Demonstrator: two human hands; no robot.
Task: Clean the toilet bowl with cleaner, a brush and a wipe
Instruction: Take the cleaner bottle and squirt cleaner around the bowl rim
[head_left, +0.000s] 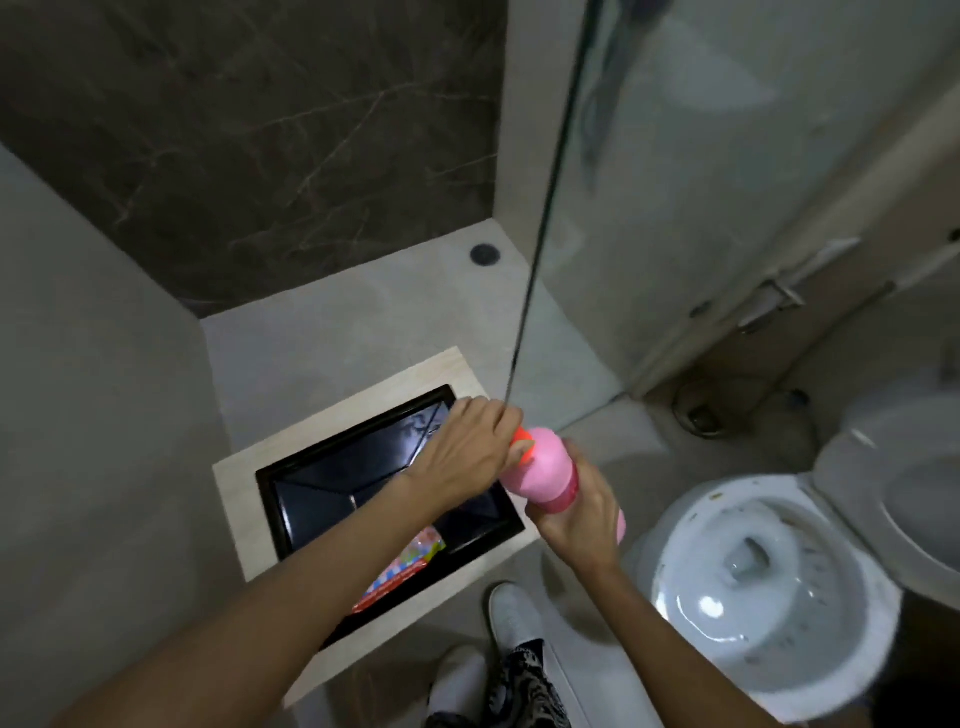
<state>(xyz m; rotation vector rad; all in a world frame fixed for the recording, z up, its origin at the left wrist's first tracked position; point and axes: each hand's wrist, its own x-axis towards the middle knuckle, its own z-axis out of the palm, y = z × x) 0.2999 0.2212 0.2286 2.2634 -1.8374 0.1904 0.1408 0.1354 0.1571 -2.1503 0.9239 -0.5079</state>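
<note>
A pink cleaner bottle (543, 470) with an orange-red cap (523, 448) is held tilted in front of me, above the floor between a sink and the toilet. My right hand (579, 512) grips the bottle's body from below. My left hand (467, 449) curls its fingers round the cap. The white toilet bowl (769, 587) stands open at the lower right, its rim and inner wall flecked with brown dirt, water at the bottom. No brush or wipe shows.
A black square sink (374, 478) set in a pale counter (239, 499) lies left of the bottle, with a colourful packet (405, 566) in it. A glass shower screen edge (540, 223) rises behind the hands. White shoes (511, 618) stand on the floor below.
</note>
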